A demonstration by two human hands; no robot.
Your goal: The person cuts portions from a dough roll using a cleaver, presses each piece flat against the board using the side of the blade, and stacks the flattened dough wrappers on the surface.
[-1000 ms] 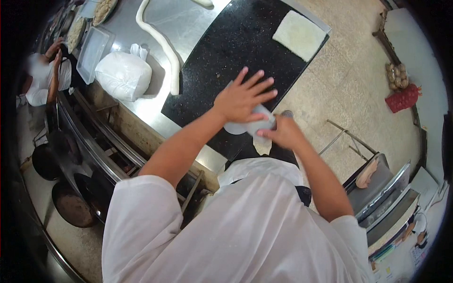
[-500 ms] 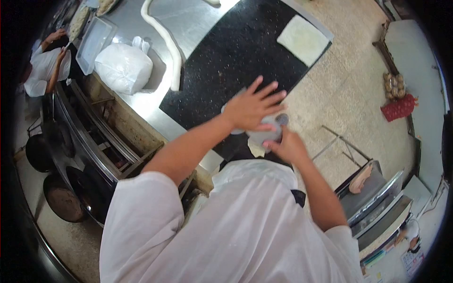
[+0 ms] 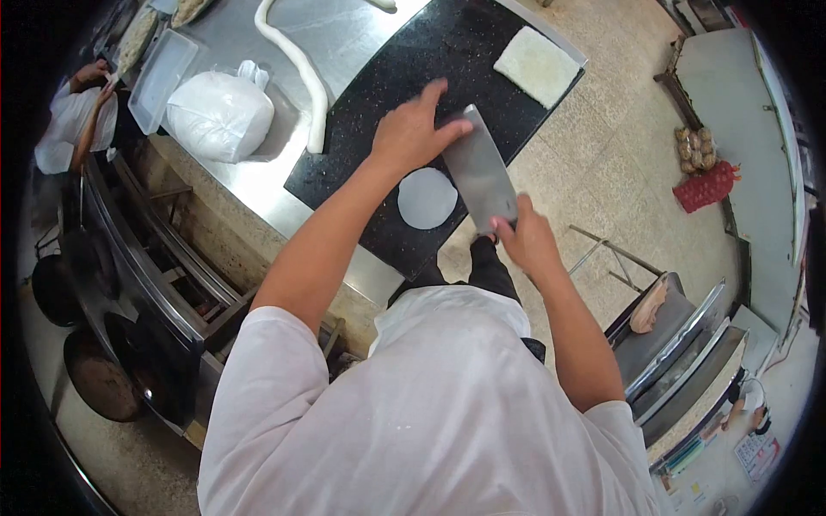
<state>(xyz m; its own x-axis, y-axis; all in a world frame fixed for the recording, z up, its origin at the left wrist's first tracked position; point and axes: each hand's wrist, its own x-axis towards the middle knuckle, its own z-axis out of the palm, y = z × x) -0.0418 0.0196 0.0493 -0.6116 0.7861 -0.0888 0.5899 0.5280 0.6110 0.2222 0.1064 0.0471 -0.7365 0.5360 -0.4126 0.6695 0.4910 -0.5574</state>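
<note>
My right hand (image 3: 527,236) is closed around the handle end of a cleaver (image 3: 482,172). Its broad steel blade is raised and points away from me over the near edge of the black stone slab (image 3: 396,95). My left hand (image 3: 411,133) is open, fingers apart, with the thumb close to the blade's far end; I cannot tell whether they touch. Below the left wrist, a thin, pale round disc (image 3: 428,199), like a flattened dough wrapper, lies on the slab. A folded white cloth (image 3: 538,67) sits at the slab's far right corner.
A long dough rope (image 3: 301,64) lies on the steel table left of the slab, beside a tied white plastic bag (image 3: 219,116) and a clear tray (image 3: 163,77). Woks (image 3: 103,365) stand at the left. Another person (image 3: 82,125) works at far left.
The cleaver has been lifted and swung to the right, uncovering the round disc. My left hand has moved away from me, off the spot where it was spread over the blade.
</note>
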